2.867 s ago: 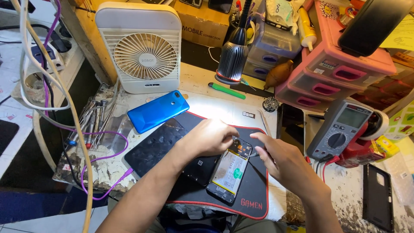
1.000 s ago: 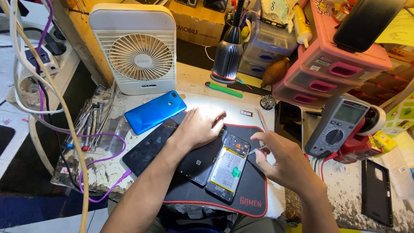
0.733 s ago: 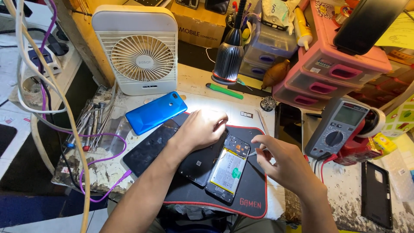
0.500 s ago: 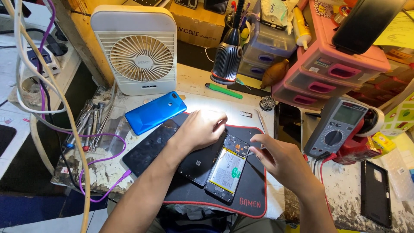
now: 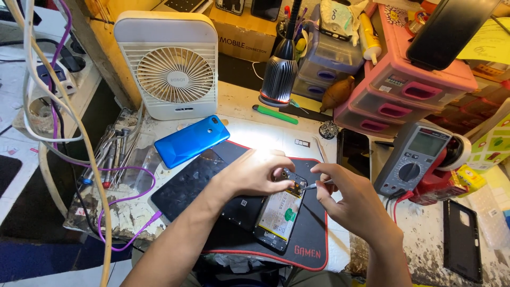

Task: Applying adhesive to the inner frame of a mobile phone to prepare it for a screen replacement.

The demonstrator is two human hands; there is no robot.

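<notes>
While your left hand (image 5: pixel 255 172) presses fingers down on the opened smartphone (image 5: pixel 280 215), your right hand (image 5: pixel 348 194) beside it pinches tweezers (image 5: pixel 313 185), tips at the phone's top.

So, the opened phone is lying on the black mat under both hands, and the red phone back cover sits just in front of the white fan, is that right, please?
Not quite: the back cover in front of the white fan is blue, not red, as the head view shows. The rest holds: the opened phone lies on the black mat, with the left hand and the right hand over it.
</notes>
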